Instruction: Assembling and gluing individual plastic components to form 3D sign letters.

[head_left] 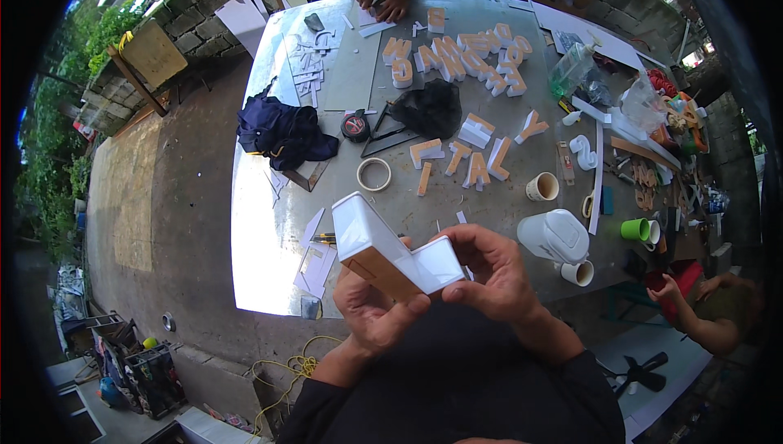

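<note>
Up close over the near edge of the table, I hold an L-shaped block letter (390, 271) with glossy white sides and a brown face. My left hand (367, 309) grips its lower left part, thumb along the brown face. My right hand (496, 274) pinches the short arm at its right end. Beyond it on the table lie more white-sided brown letters (477, 168), and a larger cluster of letters (457, 54) stands farther back. A roll of tape (374, 174) rests just past the letter. Under my left side are white offcuts (315, 271).
A tape measure (355, 126), black plastic bag (426, 110) and dark cloth bundle (287, 132) lie at centre-left. A white jug (553, 236) and cups (542, 187) stand right, near cluttered tools. Another person's hands (382, 5) work at the far edge; someone sits right (710, 309).
</note>
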A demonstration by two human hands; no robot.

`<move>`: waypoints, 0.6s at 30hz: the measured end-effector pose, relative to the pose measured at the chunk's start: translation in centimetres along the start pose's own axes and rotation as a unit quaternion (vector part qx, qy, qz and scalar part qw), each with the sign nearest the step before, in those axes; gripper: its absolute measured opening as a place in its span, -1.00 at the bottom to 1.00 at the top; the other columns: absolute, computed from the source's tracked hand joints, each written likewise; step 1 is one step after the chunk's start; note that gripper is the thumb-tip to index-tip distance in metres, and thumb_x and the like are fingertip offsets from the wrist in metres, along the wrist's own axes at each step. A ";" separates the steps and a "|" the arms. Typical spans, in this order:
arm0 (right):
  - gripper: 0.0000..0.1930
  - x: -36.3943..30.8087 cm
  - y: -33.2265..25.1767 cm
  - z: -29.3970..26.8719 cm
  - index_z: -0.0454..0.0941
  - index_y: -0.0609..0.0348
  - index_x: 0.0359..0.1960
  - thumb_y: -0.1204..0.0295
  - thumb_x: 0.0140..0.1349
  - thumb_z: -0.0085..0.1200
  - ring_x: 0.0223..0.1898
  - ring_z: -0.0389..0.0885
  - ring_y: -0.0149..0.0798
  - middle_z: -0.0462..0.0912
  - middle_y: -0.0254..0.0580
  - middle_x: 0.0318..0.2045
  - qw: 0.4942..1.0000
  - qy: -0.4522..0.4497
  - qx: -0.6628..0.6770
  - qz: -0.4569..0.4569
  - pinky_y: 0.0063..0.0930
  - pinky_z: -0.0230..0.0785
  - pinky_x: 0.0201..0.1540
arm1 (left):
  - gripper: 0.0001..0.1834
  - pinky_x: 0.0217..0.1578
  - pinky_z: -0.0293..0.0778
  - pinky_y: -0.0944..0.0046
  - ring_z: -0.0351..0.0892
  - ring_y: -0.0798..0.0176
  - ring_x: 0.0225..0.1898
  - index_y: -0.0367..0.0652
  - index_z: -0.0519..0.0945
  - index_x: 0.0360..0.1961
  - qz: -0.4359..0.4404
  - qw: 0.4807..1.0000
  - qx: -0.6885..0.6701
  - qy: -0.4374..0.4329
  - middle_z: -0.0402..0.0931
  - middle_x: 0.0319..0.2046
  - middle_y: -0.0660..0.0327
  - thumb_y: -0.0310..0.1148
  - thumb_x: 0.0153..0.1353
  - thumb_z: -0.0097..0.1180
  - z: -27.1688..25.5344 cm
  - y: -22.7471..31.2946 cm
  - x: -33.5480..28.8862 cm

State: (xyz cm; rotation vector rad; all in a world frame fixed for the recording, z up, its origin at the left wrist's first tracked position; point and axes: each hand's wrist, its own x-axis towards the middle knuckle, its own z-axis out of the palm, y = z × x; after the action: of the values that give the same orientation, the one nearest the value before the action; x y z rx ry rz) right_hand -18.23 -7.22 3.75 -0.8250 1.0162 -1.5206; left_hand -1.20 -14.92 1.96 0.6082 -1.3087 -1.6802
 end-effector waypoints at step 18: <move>-0.24 -1.0 2.3 -0.4 0.26 0.58 0.19 0.02 0.31 0.11 0.03 0.61 -0.13 0.56 0.12 0.00 0.920 -0.065 0.374 0.092 -0.22 0.48 0.12 | -0.74 -0.35 0.55 0.29 0.62 0.28 -0.45 -0.38 0.65 -0.27 -0.201 0.926 -0.274 -0.167 0.59 -0.43 0.16 -0.42 0.09 0.38 -0.1 0.5 3.4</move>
State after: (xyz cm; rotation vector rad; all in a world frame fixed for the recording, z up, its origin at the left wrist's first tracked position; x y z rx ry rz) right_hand -17.51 -6.32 1.44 -0.2662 0.3342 -1.4984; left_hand -2.56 -17.88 2.88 0.2657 -0.8912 -2.4517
